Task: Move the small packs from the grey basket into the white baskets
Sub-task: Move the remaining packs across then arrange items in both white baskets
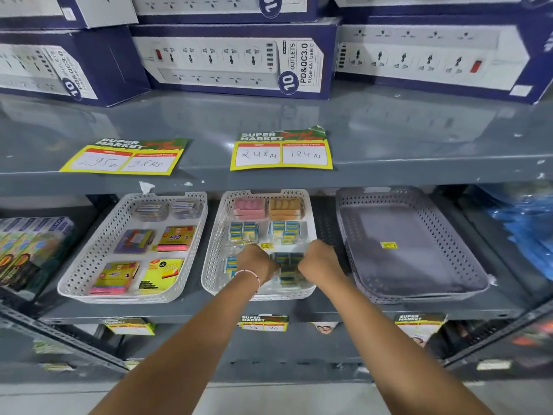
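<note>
On the grey metal shelf, your left hand and right hand grasp a pack of small blue boxes between them, inside the middle white basket; the grey basket sits emptied rightward.

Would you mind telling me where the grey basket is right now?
In the head view, the grey basket sits on the lower shelf at the right, just right of the middle white basket where both hands work.
</note>
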A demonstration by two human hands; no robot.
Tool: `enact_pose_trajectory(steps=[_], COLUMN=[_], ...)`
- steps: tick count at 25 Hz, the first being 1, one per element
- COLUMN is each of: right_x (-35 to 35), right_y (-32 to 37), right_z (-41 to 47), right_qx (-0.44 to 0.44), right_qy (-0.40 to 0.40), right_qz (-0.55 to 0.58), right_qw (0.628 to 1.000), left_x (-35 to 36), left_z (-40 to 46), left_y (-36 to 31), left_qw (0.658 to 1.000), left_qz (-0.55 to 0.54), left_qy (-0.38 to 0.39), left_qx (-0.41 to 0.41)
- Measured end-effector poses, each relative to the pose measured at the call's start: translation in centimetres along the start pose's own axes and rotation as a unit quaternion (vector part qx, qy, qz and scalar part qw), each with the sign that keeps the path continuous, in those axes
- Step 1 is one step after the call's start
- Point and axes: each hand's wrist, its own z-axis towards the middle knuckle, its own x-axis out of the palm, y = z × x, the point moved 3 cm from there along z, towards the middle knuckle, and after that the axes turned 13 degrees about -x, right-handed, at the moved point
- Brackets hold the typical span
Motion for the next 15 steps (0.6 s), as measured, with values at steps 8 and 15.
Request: enact_pose_trajectory(steps=[8, 15], right_x=[1.3, 1.5], right_y=[0.9, 1.2], right_z=[0.2, 0.8], right_qx=[-0.012, -0.002], right_qy=[0.027, 0.083], right_qz=[-0.073, 0.015], right_qw=[0.997, 0.996], left_x=[1.4, 1.7], left_z=[0.3, 1.0], left_y=[-0.3, 0.2], left_qw=[0.987, 0.995], left_qz=[0.151, -0.02], left_qy=[-0.046, 0.086], left_qx=[-0.005, -0.044])
